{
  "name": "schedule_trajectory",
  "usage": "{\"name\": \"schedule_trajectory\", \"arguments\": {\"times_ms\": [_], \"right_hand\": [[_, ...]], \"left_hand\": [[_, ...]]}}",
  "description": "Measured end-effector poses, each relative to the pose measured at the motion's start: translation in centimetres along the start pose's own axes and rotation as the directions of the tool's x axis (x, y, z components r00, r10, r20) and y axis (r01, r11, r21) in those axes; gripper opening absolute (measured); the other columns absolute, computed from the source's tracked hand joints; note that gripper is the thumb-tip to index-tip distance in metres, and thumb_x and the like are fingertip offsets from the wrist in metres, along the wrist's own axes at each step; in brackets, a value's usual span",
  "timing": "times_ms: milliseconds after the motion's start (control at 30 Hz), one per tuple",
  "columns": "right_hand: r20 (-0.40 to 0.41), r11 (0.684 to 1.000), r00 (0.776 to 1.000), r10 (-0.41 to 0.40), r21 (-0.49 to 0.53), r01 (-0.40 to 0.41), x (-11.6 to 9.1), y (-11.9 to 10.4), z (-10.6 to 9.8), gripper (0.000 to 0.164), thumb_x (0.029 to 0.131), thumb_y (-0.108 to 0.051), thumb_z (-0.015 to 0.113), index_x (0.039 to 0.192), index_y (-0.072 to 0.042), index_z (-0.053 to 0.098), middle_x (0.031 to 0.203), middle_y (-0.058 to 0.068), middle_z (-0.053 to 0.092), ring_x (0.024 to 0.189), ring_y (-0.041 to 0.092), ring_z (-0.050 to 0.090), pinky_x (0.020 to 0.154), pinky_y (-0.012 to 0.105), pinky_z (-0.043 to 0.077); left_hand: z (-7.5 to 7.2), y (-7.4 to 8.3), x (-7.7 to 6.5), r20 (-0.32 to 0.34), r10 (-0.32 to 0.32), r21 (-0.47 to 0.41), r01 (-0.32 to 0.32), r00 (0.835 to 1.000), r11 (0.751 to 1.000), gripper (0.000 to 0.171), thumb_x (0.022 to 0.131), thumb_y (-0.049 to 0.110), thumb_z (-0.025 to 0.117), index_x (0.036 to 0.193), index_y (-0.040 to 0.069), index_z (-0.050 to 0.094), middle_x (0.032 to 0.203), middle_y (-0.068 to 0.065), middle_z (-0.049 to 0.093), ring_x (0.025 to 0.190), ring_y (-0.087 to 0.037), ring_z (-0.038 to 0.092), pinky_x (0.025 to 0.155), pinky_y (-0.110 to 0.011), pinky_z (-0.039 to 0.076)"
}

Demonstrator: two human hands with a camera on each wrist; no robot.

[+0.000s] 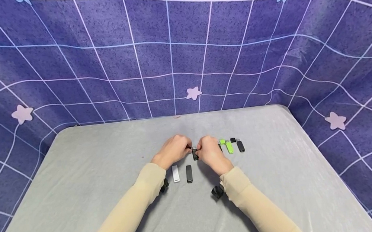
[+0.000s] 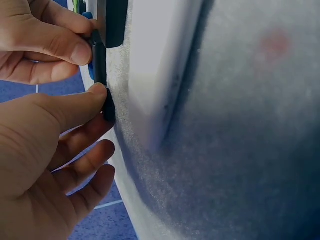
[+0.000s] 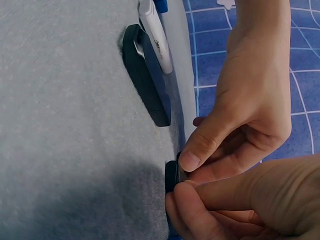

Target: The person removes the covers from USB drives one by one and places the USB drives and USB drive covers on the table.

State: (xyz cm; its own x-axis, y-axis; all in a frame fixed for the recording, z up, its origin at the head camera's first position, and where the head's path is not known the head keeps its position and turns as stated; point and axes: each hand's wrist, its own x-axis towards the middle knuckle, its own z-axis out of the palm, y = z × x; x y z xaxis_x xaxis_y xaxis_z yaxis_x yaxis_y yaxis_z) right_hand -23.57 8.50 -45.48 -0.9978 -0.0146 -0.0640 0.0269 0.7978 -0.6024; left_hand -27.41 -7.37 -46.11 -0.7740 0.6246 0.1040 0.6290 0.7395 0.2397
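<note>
**Pinching fingers, side by side**

The left forearm [image 1: 128, 211] and right forearm [image 1: 265, 205], both in beige sleeves [image 1: 150, 179], slant inward toward the far edge of the counter [image 1: 92, 158]. The left hand [image 1: 173, 149] pinches between thumb and index finger, its other fingers loosely bent and spread apart. Just beside it, the right hand [image 1: 211, 152] pinches too, thumb opposite curled fingers. From above, the backs of both hands show.

right hand [image 3: 235, 205]: pinching small black stick [image 3: 171, 176] | left hand [image 3: 245, 115]: just beside
</note>
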Motion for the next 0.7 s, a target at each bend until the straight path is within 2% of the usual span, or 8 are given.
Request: {"name": "schedule_trajectory", "arguments": {"times_ms": [133, 500, 567, 700], "right_hand": [[0.001, 1.0, 1.0, 0.0, 0.002, 0.0, -0.08, 0.02, 0.01, 0.011, 0.083, -0.004, 0.084, 0.079, -0.006, 0.075, 0.077, 0.005, 0.072, 0.076, 0.023, 0.067, 0.068, 0.03, 0.056], [-0.006, 1.0, 1.0, -0.02, -0.009, 0.02, -0.24, 0.13, 0.02, 0.01, 0.085, -0.002, 0.08, 0.078, -0.006, 0.076, 0.06, -0.001, 0.068, 0.066, 0.018, 0.065, 0.064, 0.028, 0.054], [-0.004, 1.0, 1.0, -0.013, -0.009, 0.013, -0.21, 0.15, 0.01, 0.008, 0.086, -0.002, 0.08, 0.08, -0.005, 0.076, 0.061, -0.001, 0.069, 0.066, 0.017, 0.065, 0.063, 0.028, 0.054], [0.006, 1.0, 1.0, -0.014, -0.001, 0.014, -0.22, 0.07, -0.22, 0.004, 0.086, -0.001, 0.079, 0.085, -0.003, 0.076, 0.074, 0.004, 0.074, 0.07, 0.019, 0.067, 0.064, 0.028, 0.055]], "left_hand": [[-0.06, 0.04, -0.16, 0.0, -0.005, -0.012, 0.005, 1.0, 1.0, 0.004, 0.087, 0.011, 0.08, 0.089, 0.013, 0.077, 0.09, -0.002, 0.075, 0.082, -0.018, 0.069, 0.075, -0.036, 0.057], [0.03, 0.05, -0.22, -0.002, -0.004, 0.0, 0.004, 1.0, 1.0, 0.006, 0.087, 0.01, 0.078, 0.09, 0.014, 0.076, 0.089, -0.001, 0.074, 0.08, -0.017, 0.067, 0.073, -0.036, 0.056], [0.07, 0.08, -0.19, -0.003, -0.007, 0.006, 0.007, 1.0, 1.0, 0.005, 0.087, 0.01, 0.079, 0.09, 0.014, 0.076, 0.088, -0.001, 0.074, 0.078, -0.017, 0.066, 0.072, -0.036, 0.055], [0.07, 0.01, -0.21, -0.002, -0.015, 0.007, 0.015, 1.0, 1.0, 0.005, 0.088, 0.013, 0.079, 0.089, 0.013, 0.074, 0.085, -0.001, 0.071, 0.076, -0.017, 0.064, 0.07, -0.035, 0.054]]}}
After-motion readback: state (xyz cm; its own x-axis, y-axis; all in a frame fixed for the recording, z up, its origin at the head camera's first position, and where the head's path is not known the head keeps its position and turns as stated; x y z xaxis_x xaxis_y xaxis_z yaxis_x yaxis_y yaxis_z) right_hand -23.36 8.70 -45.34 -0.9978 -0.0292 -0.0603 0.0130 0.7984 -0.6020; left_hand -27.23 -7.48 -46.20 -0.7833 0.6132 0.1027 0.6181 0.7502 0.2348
